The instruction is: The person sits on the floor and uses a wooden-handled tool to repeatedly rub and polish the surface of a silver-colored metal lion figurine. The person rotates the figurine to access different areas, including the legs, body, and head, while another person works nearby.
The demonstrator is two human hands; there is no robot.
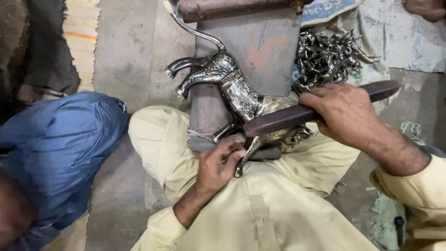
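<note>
A shiny silver metal horse figure (232,83) lies on a dark steel block (260,51) that stands between my knees. My left hand (220,162) pinches one of the figure's front legs near the block's lower edge. My right hand (344,114) grips a long dark brown wooden bar (278,122), which lies across the figure's chest and head. The figure's long thin tail curves up toward the top of the block. Its head is partly hidden under the bar.
A heap of several small silver metal figures (325,56) lies on a pale sack (399,37) at the upper right. Another person's knee in blue cloth (60,144) is at the left. The grey concrete floor (125,51) shows around the block.
</note>
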